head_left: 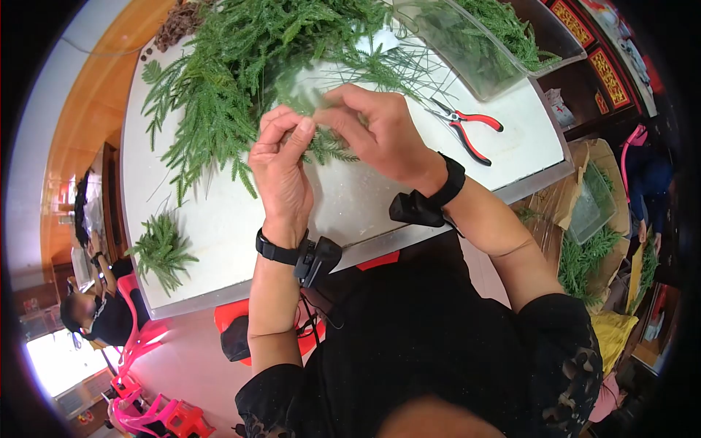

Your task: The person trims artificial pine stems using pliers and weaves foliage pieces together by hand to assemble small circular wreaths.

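Note:
My left hand [283, 160] and my right hand [380, 133] meet over the near part of the white table [350, 193], thumbs and fingertips pinched together. A green artificial sprig [298, 93], blurred by motion, shows just beyond the fingertips, and both hands seem to grip its base. Behind them lies a big heap of green artificial sprigs [226, 80]. Thin-stemmed sprigs [391, 73] are spread to its right. Pliers with red and black handles [471, 128] rest right of my right hand. A small bunch of sprigs [164, 252] lies at the table's left corner.
A clear plastic bin [504, 77] with more greenery stands at the back right. Brown dried pieces [179, 25] lie at the far left. An open cardboard box [610, 255] with greenery is right of the table. Another person [109, 310] sits at the left by pink chairs.

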Motion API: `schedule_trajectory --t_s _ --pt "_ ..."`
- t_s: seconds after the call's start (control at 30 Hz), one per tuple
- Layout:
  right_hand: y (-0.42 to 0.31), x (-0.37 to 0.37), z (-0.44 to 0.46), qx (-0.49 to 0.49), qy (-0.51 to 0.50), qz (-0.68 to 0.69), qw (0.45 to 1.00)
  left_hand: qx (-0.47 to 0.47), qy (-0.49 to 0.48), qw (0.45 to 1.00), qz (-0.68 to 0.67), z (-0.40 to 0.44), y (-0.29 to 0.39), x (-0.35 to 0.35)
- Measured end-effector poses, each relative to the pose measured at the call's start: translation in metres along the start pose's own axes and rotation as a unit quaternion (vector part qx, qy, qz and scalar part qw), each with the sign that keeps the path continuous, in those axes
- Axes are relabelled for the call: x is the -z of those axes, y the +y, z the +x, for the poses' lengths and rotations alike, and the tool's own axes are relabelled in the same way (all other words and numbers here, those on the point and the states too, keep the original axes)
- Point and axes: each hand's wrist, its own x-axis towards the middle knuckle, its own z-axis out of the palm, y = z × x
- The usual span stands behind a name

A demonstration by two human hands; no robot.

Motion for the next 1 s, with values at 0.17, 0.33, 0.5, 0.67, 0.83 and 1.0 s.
schedule_trajectory --t_s 0.17,0.33,0.5,0.67,0.83,1.0 --pt "-0.002 0.008 0.006 -0.334 -0.082 0.318 0.883 -0.187 0.020 0.960 0.207 -0.006 0.000 -0.005" --pt "0.007 0.010 0.005 -0.368 -0.059 0.394 0.840 -0.232 0.015 0.925 0.302 -0.001 -0.005 -0.006" --pt "0.015 0.012 0.006 -0.218 -0.034 0.250 0.943 0.073 0.016 0.993 -0.089 0.002 -0.007 -0.004" --pt "0.012 0.016 0.008 -0.209 -0.069 0.256 0.941 0.160 -0.036 0.976 -0.145 0.007 0.000 0.016" --pt "0.012 0.017 0.008 -0.179 -0.110 0.252 0.945 0.234 -0.119 0.955 -0.141 0.008 -0.001 0.029" --pt "0.012 0.027 0.010 -0.190 -0.161 0.274 0.929 0.272 -0.147 0.942 -0.127 0.004 0.008 0.021"
